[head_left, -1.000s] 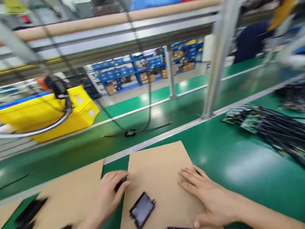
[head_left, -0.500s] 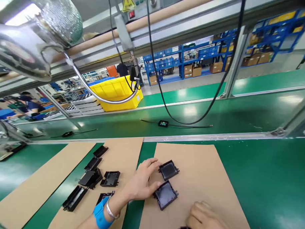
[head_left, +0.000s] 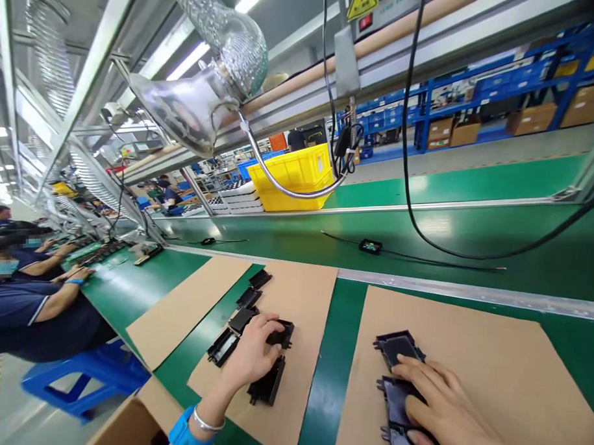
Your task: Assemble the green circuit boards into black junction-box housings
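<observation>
My left hand [head_left: 255,350] is over the middle cardboard sheet, its thumb and fingers closed around a shallow black plastic case [head_left: 285,333]. Several more such cases lie about it, among them one with its long side toward me [head_left: 267,384] just below the hand and an open one [head_left: 223,346] to its left. On the right sheet, my right hand [head_left: 442,399] rests with fingers spread over a column of black cases. The far case [head_left: 396,346] shows best; the middle case [head_left: 397,401] and the nearest case [head_left: 401,439] are partly hidden by the fingers.
Cardboard sheets [head_left: 486,346] lie on the green bench [head_left: 331,351]. Beyond a metal rail are a small black cased module [head_left: 370,246] with wires and a yellow bin [head_left: 295,177]. A black cable [head_left: 407,147] hangs ahead. Co-workers [head_left: 31,303] sit at left near a blue stool [head_left: 83,379].
The view has swung left. My left hand has gone from the right sheet's cases to one on the middle sheet. My right hand has moved up onto the column, where a third case now lies.
</observation>
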The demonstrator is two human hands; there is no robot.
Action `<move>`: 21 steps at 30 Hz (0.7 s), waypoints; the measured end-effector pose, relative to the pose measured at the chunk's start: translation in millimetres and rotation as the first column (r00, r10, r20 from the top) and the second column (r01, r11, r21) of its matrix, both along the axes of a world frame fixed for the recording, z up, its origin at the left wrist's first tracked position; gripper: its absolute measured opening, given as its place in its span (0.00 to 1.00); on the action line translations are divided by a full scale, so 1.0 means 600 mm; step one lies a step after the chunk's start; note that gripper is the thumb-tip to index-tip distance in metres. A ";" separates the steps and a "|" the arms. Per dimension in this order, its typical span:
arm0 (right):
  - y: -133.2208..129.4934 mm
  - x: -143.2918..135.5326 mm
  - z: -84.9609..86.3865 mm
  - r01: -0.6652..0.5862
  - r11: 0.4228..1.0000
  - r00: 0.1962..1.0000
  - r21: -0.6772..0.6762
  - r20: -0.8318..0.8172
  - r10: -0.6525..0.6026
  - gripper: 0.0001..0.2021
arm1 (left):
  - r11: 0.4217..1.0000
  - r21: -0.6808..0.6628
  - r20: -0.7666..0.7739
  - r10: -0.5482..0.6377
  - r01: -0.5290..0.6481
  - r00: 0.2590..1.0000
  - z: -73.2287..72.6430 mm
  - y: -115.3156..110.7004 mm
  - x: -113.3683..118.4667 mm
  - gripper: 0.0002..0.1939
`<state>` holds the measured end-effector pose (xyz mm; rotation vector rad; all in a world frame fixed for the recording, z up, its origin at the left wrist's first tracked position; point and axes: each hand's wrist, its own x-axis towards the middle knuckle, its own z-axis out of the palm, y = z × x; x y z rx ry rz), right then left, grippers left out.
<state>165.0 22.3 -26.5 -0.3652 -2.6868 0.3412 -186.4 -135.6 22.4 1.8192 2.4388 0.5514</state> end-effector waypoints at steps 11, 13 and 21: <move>-0.011 0.024 0.010 0.170 0.971 0.968 -0.170 0.214 -0.132 0.13 | 0.963 0.155 0.124 -0.241 0.221 0.963 0.022 0.144 0.112 0.07; -0.024 0.030 -0.032 0.284 0.938 0.946 -0.197 0.220 -0.240 0.18 | 0.926 0.168 0.139 -0.361 0.337 0.922 0.012 0.195 0.184 0.05; -0.017 0.073 -0.112 0.152 0.983 0.986 -0.103 0.079 -0.144 0.06 | 0.729 0.137 0.123 -0.685 0.671 0.718 -0.021 0.246 0.307 0.13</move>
